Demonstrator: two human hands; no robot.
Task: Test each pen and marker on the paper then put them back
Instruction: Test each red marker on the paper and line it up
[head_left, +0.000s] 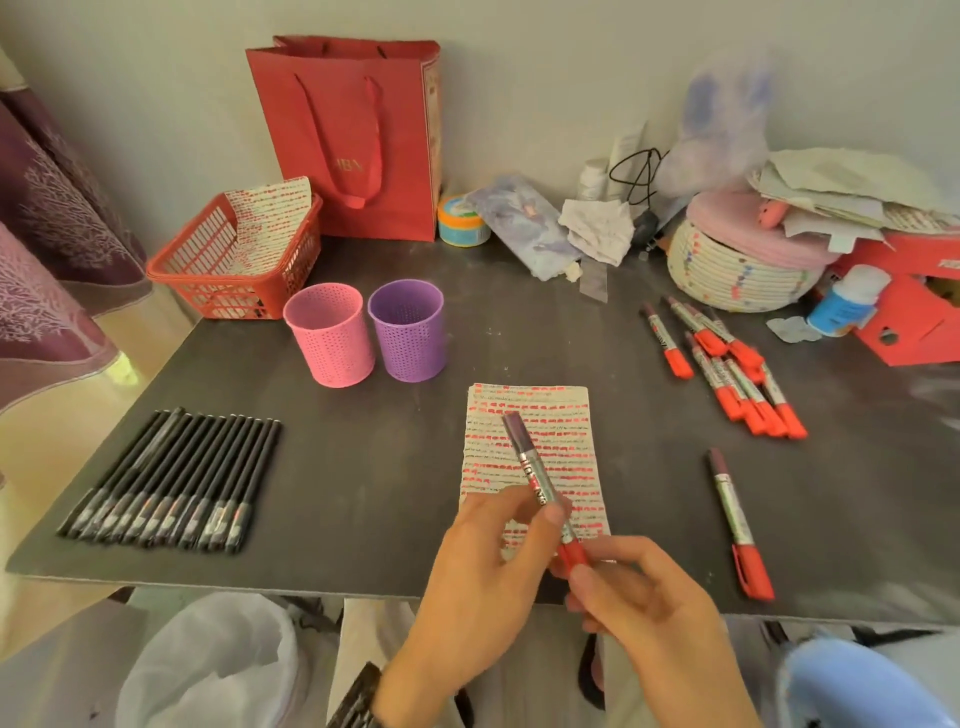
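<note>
Both my hands hold one red-capped marker (535, 478) over the lined paper (524, 415), which is covered in red strokes. My left hand (483, 587) grips the marker's barrel between thumb and fingers. My right hand (639, 603) pinches its red cap end. A row of several black pens (171, 478) lies at the left of the table. A pile of several red-capped markers (727, 364) lies at the right. One marker (735, 519) lies alone near the front right. A pink cup (330, 335) and a purple cup (408, 330) stand behind the paper.
A red basket (208, 291) with a marked sheet sits at the back left, beside a red gift bag (353, 135). A woven basket (737, 265), papers, a red box (914, 312) and a small bottle (847, 301) crowd the back right. A bin with a white liner (208, 660) stands below the table edge.
</note>
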